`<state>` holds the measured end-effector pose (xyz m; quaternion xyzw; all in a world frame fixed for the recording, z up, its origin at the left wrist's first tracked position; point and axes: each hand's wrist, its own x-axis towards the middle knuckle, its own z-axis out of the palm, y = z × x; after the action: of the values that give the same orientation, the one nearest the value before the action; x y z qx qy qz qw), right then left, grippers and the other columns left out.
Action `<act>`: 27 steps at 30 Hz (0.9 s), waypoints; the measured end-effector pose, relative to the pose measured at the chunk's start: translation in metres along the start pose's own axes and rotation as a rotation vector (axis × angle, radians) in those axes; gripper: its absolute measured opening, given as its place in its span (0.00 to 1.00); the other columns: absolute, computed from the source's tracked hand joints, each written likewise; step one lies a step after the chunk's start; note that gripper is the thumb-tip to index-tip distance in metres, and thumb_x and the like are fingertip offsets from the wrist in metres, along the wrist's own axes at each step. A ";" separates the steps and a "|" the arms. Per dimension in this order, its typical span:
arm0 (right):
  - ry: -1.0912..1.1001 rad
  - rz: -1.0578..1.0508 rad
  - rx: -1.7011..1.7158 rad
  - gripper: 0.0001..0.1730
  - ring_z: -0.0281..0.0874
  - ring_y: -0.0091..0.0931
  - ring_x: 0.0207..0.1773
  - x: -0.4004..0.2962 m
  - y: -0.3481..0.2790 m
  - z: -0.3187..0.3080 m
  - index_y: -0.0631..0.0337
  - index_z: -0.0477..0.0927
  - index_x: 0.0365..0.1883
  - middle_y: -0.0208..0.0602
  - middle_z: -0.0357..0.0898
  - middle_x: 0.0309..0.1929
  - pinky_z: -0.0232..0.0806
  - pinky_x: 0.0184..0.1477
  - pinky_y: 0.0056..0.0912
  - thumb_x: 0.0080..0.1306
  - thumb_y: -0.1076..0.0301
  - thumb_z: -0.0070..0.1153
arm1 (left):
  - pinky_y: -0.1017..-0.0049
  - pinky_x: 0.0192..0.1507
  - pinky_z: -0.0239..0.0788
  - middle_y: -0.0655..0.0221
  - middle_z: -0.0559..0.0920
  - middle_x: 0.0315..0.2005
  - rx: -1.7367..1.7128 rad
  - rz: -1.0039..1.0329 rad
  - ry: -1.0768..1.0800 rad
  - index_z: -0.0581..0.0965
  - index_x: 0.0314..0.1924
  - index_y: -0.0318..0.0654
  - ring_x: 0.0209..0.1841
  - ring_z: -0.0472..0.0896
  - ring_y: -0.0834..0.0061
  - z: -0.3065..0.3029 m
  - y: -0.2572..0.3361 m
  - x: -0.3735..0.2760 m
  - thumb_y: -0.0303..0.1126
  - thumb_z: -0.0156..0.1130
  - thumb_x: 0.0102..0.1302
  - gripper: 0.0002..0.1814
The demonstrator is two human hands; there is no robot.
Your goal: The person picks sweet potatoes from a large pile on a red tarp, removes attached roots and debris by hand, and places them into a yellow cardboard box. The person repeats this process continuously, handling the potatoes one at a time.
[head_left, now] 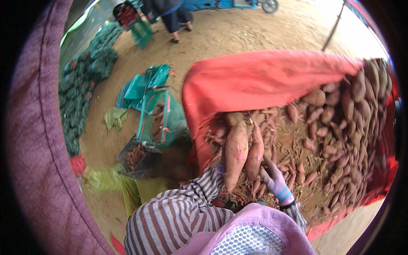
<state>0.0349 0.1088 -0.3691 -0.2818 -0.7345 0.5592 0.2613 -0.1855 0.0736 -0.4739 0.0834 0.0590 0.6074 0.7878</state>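
Observation:
A large, long sweet potato [236, 153] is raised over the heap in my gloved left hand [222, 158], which is mostly hidden behind it. Beside it stands a slimmer sweet potato [255, 153], also tilted upright with its thin tip up. My right hand [274, 181], in a pale purple glove with blue bands at the cuff, is at the lower right side of the slimmer one. Its thumb and a finger are spread, and whether it grips that root is unclear. Small sweet potatoes and thin roots [271, 130] lie around both hands.
A red tarp [255, 83] borders the pile of sweet potatoes [344, 153] on the right. At left stand an open green mesh bag [175, 118] and a dark crate [137, 159] with small roots. Filled green sacks [86, 86] line the far left. A person [170, 16] walks beyond.

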 end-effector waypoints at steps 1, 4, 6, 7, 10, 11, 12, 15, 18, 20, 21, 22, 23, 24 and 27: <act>-0.047 -0.031 -0.026 0.38 0.72 0.26 0.63 -0.008 -0.012 0.017 0.68 0.62 0.75 0.40 0.75 0.62 0.64 0.67 0.32 0.77 0.51 0.57 | 0.62 0.75 0.55 0.62 0.69 0.71 -0.051 0.010 -0.010 0.61 0.77 0.43 0.70 0.69 0.64 -0.008 0.001 -0.021 0.74 0.44 0.70 0.49; -0.192 0.235 -0.086 0.33 0.76 0.26 0.57 -0.020 -0.010 0.055 0.68 0.70 0.68 0.37 0.80 0.55 0.69 0.61 0.31 0.77 0.51 0.57 | 0.63 0.76 0.55 0.61 0.68 0.72 -0.141 0.120 -0.056 0.61 0.77 0.42 0.71 0.68 0.64 -0.024 0.042 -0.080 0.73 0.44 0.71 0.49; -0.230 0.331 -0.198 0.29 0.78 0.23 0.50 -0.029 0.006 0.051 0.67 0.74 0.66 0.34 0.82 0.50 0.72 0.54 0.27 0.77 0.53 0.57 | 0.63 0.76 0.54 0.61 0.68 0.73 -0.178 0.201 -0.060 0.60 0.77 0.42 0.71 0.68 0.64 -0.030 0.068 -0.115 0.73 0.44 0.72 0.49; -0.249 0.292 -0.250 0.27 0.78 0.21 0.47 -0.032 0.008 0.056 0.67 0.73 0.66 0.32 0.83 0.49 0.72 0.51 0.25 0.78 0.56 0.56 | 0.64 0.76 0.54 0.61 0.67 0.73 -0.185 0.257 -0.061 0.60 0.77 0.41 0.72 0.67 0.64 -0.034 0.085 -0.137 0.72 0.44 0.72 0.48; -0.274 0.507 -0.244 0.25 0.78 0.24 0.55 -0.031 -0.003 0.062 0.70 0.74 0.66 0.38 0.83 0.54 0.71 0.59 0.29 0.77 0.62 0.57 | 0.64 0.76 0.54 0.61 0.67 0.74 -0.163 0.457 -0.042 0.60 0.78 0.40 0.73 0.67 0.65 -0.042 0.144 -0.208 0.71 0.44 0.73 0.48; -0.239 0.515 -0.208 0.26 0.78 0.25 0.56 -0.031 -0.004 0.066 0.69 0.74 0.66 0.39 0.83 0.55 0.71 0.60 0.29 0.77 0.61 0.58 | 0.64 0.76 0.53 0.61 0.66 0.74 -0.131 0.530 -0.037 0.60 0.78 0.40 0.73 0.66 0.65 -0.041 0.172 -0.229 0.71 0.44 0.73 0.48; -0.234 0.509 -0.221 0.26 0.78 0.25 0.56 -0.027 -0.007 0.062 0.69 0.74 0.66 0.39 0.83 0.55 0.71 0.60 0.30 0.77 0.61 0.58 | 0.64 0.76 0.53 0.61 0.66 0.74 -0.080 0.608 -0.028 0.59 0.78 0.40 0.73 0.66 0.65 -0.038 0.205 -0.248 0.70 0.44 0.73 0.48; -0.192 0.541 -0.250 0.26 0.78 0.25 0.57 -0.028 -0.015 0.065 0.69 0.75 0.65 0.39 0.83 0.55 0.71 0.60 0.29 0.76 0.60 0.59 | 0.65 0.77 0.53 0.60 0.65 0.75 0.185 0.818 0.122 0.59 0.78 0.39 0.74 0.65 0.66 -0.043 0.308 -0.288 0.69 0.44 0.74 0.47; -0.175 0.559 -0.343 0.24 0.79 0.24 0.55 -0.032 -0.012 0.062 0.68 0.77 0.63 0.37 0.84 0.54 0.72 0.58 0.28 0.75 0.61 0.60 | 0.65 0.74 0.56 0.59 0.70 0.71 0.658 0.842 0.618 0.63 0.75 0.34 0.71 0.68 0.65 -0.081 0.398 -0.280 0.73 0.54 0.67 0.53; -0.180 0.553 -0.331 0.26 0.80 0.23 0.50 -0.029 -0.010 0.065 0.67 0.75 0.66 0.35 0.83 0.51 0.73 0.54 0.27 0.77 0.59 0.58 | 0.64 0.70 0.61 0.57 0.77 0.65 0.940 0.788 0.677 0.68 0.72 0.31 0.66 0.73 0.64 -0.095 0.439 -0.253 0.72 0.69 0.57 0.58; -0.191 0.538 -0.321 0.27 0.81 0.23 0.47 -0.026 -0.009 0.067 0.67 0.74 0.67 0.34 0.82 0.50 0.74 0.51 0.27 0.77 0.58 0.56 | 0.62 0.71 0.60 0.53 0.72 0.69 1.007 0.606 0.893 0.66 0.72 0.29 0.70 0.70 0.62 -0.110 0.459 -0.253 0.71 0.73 0.52 0.61; -0.175 0.562 -0.291 0.26 0.81 0.23 0.47 -0.029 -0.008 0.068 0.67 0.74 0.67 0.33 0.83 0.49 0.73 0.52 0.27 0.77 0.59 0.57 | 0.62 0.69 0.64 0.54 0.74 0.68 1.144 0.473 0.990 0.69 0.70 0.30 0.68 0.72 0.63 -0.094 0.445 -0.232 0.68 0.74 0.52 0.58; -0.174 0.584 -0.283 0.26 0.80 0.23 0.48 -0.028 -0.011 0.071 0.67 0.74 0.67 0.33 0.83 0.48 0.73 0.52 0.28 0.77 0.58 0.57 | 0.63 0.66 0.67 0.57 0.76 0.65 1.242 0.431 1.006 0.71 0.68 0.33 0.65 0.75 0.64 -0.117 0.432 -0.198 0.62 0.73 0.55 0.50; -0.184 0.599 -0.272 0.26 0.80 0.23 0.48 -0.025 -0.017 0.076 0.67 0.75 0.67 0.33 0.83 0.48 0.72 0.53 0.28 0.77 0.58 0.57 | 0.64 0.63 0.69 0.60 0.79 0.62 1.344 0.398 1.033 0.74 0.66 0.35 0.61 0.78 0.65 -0.126 0.419 -0.174 0.57 0.72 0.58 0.43; -0.151 0.645 -0.336 0.26 0.78 0.24 0.50 -0.027 -0.032 0.080 0.67 0.76 0.65 0.34 0.84 0.49 0.71 0.54 0.28 0.77 0.58 0.57 | 0.65 0.62 0.73 0.61 0.83 0.58 0.232 0.284 0.269 0.81 0.56 0.45 0.61 0.80 0.70 -0.145 0.406 -0.146 0.47 0.57 0.70 0.21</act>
<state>-0.0062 0.0290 -0.3588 -0.4957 -0.7068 0.5036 -0.0329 -0.6350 0.0417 -0.5346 0.0992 0.2208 0.7070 0.6645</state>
